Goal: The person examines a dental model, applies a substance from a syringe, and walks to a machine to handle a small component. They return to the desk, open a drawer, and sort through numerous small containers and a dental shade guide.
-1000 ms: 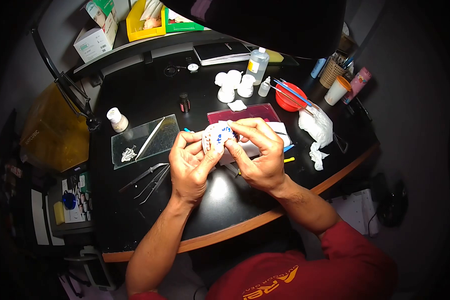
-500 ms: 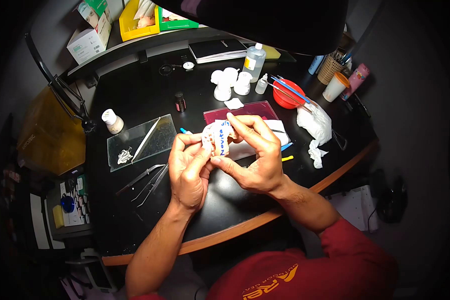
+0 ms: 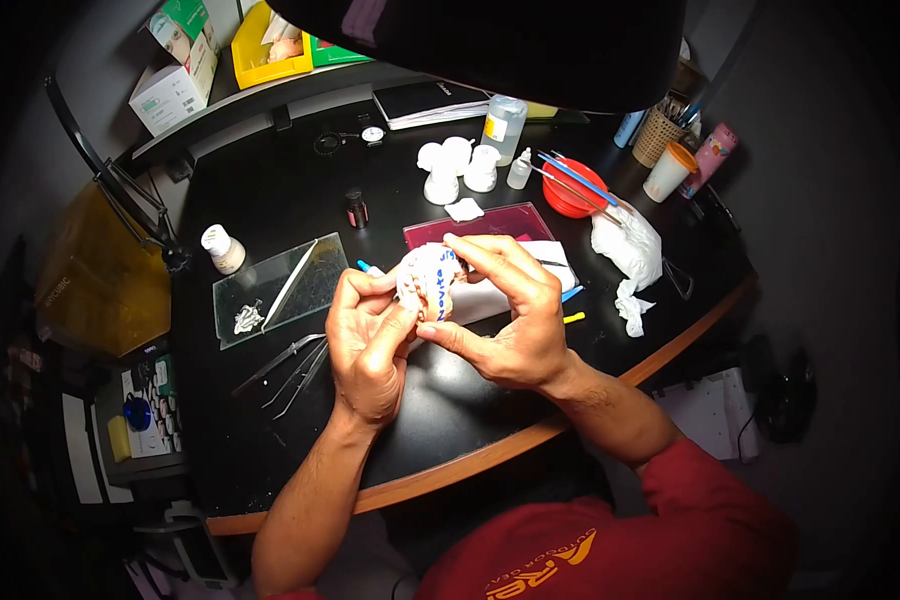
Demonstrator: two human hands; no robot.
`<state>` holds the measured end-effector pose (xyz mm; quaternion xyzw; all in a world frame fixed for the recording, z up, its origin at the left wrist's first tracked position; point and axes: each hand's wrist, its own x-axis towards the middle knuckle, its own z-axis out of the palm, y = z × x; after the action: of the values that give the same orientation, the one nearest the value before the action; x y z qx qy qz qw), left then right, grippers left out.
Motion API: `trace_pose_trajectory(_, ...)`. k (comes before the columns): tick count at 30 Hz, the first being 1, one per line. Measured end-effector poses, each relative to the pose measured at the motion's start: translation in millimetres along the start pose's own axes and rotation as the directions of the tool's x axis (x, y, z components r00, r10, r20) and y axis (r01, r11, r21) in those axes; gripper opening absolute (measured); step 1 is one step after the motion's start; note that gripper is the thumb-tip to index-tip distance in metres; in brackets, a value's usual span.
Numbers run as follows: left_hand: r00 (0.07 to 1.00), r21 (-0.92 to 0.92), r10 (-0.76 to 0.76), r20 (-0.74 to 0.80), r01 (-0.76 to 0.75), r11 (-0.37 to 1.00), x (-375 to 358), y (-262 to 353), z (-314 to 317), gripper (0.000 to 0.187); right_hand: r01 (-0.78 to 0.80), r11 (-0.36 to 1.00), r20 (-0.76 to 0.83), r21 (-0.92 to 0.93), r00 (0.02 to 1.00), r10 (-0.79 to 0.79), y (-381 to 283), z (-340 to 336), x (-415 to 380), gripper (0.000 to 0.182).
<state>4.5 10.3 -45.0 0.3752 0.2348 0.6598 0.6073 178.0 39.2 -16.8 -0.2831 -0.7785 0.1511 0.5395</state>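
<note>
Between my two hands is a pale dental model [image 3: 428, 283] with blue handwriting along one side, held over the desk. My left hand [image 3: 368, 350] pinches its left side, thumb at the lower edge and fingers behind. My right hand [image 3: 518, 320] grips the other side, forefinger on the top edge and thumb at the bottom. Behind the hands lie a dark pink plate [image 3: 495, 222] and a folded white cloth [image 3: 550, 262]. Left of my left hand, metal tweezers [image 3: 300, 380] rest on the desk beside a glass slab [image 3: 315, 290] with a white spatula [image 3: 292, 280].
White jars [image 3: 441, 186], a clear bottle [image 3: 504, 128] and a small dropper bottle [image 3: 519, 170] stand farther back. Brushes lie across a red bowl [image 3: 567, 200], beside crumpled tissue [image 3: 625, 245]. A dark lamp [image 3: 510, 50] hangs overhead. The desk's wooden edge [image 3: 470, 463] runs in front.
Both hands have shifted slightly left with the dental model. It has turned a little, so its written side shows at a steeper angle. Both grips stay on it.
</note>
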Motion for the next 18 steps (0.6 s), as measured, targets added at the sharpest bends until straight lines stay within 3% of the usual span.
trace_pose_trajectory(3,0.999,-0.052,-0.045,-0.015,0.044,0.998,2.3,1.3,0.3,0.03,-0.022,0.998,0.053,-0.054,0.998,0.025,-0.3,-2.6,-1.0,0.072)
trace_pose_trajectory(6,0.994,-0.112,-0.081,-0.075,0.073,0.991,8.7,-1.9,-7.4,0.041,-0.152,0.977,-0.04,0.153,0.986,0.159,1.6,3.2,-4.7,0.076)
trace_pose_trajectory(7,0.989,-0.11,-0.098,-0.109,0.086,0.99,12.1,2.3,-7.3,0.039,-0.234,0.907,-0.024,0.35,0.966,0.259,1.9,4.4,-6.0,0.085)
trace_pose_trajectory(8,0.983,-0.108,-0.112,-0.144,0.097,0.989,15.0,6.6,-9.4,0.038,-0.32,0.793,0.009,0.519,0.929,0.37,-6.0,2.5,-4.5,0.082)
trace_pose_trajectory(10,0.98,-0.075,-0.08,-0.182,0.067,0.995,18.9,12.6,-17.1,0.036,-0.486,0.674,0.161,0.556,0.859,0.486,-8.0,-9.4,-0.8,0.068)
trace_pose_trajectory(14,0.968,-0.041,-0.059,-0.244,0.051,0.998,24.0,18.4,-28.0,0.035,-0.649,0.592,0.439,0.478,0.76,0.479,-19.8,-19.5,0.1,0.044)
trace_pose_trajectory(16,0.965,-0.027,-0.056,-0.255,0.051,0.998,25.4,19.6,-30.6,0.035,-0.493,0.837,0.502,0.237,0.8,0.328,-29.1,-15.6,-13.9,0.039)
trace_pose_trajectory(18,0.964,-0.008,-0.062,-0.258,0.062,0.998,25.6,20.8,-30.1,0.035,-0.296,0.953,0.564,0.06,0.798,0.212,-35.5,-12.7,-30.0,0.04)
